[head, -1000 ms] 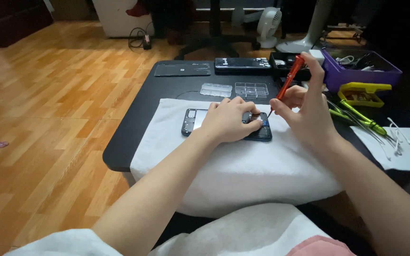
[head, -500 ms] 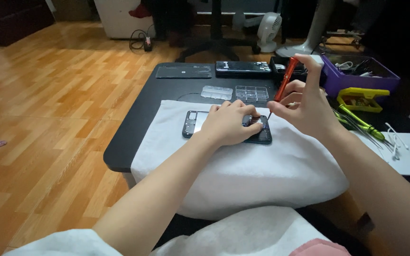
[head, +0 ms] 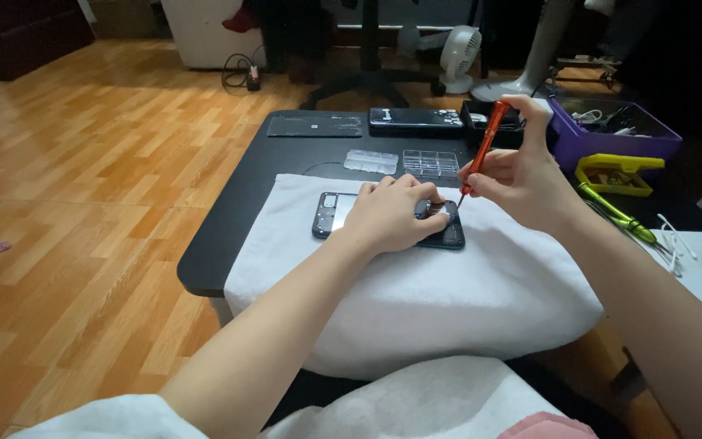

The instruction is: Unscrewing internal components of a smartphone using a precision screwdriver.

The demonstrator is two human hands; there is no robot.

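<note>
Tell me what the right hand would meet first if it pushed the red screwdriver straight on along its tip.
The right hand aims the red screwdriver down and left. Its tip would probably meet the opened phone first, beside the left hand's fingers, though depth is unclear.

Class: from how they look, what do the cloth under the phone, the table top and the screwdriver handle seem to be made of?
Cloth: soft white fabric, matte, draping over the table edge; probably a towel.
Table: smooth black top with a faint sheen; possibly laminate or painted board.
Screwdriver handle: orange with a slight shine; metal or plastic, hard to tell. The right hand holds it.
</note>
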